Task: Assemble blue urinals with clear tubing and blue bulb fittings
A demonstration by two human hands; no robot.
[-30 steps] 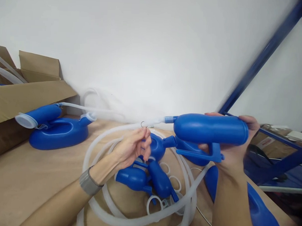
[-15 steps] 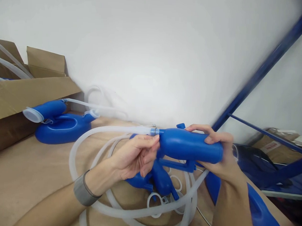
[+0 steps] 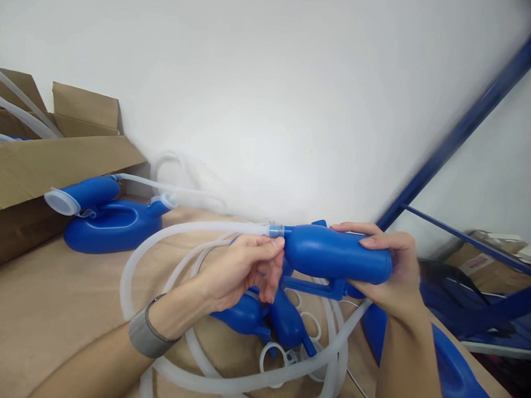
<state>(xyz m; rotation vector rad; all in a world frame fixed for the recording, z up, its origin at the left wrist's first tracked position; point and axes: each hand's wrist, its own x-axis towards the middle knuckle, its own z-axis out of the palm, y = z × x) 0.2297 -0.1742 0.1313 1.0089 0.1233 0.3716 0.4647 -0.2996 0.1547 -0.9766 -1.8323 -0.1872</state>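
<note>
My right hand is wrapped around a blue plastic urinal, a bottle-like body with a handle below, held on its side. A translucent white hose joins the narrow spout at its left end, where a thin metal hose clamp circles the joint. The thumb and index finger of my left hand are pinched together right at the underside of this clamp; the other fingers are curled. Below lie more blue urinals, partly hidden by my left hand, among looped hose and white ring caps.
An open cardboard box with hoses in it stands at the left. In front of it, a blue bottle with a whitish cap rests on the brown tabletop. A blue metal frame slants up at the right, beside another blue bottle.
The clamp and my left fingertips have shifted slightly right, toward the urinal's body. My right hand keeps its hold, turned a little.
</note>
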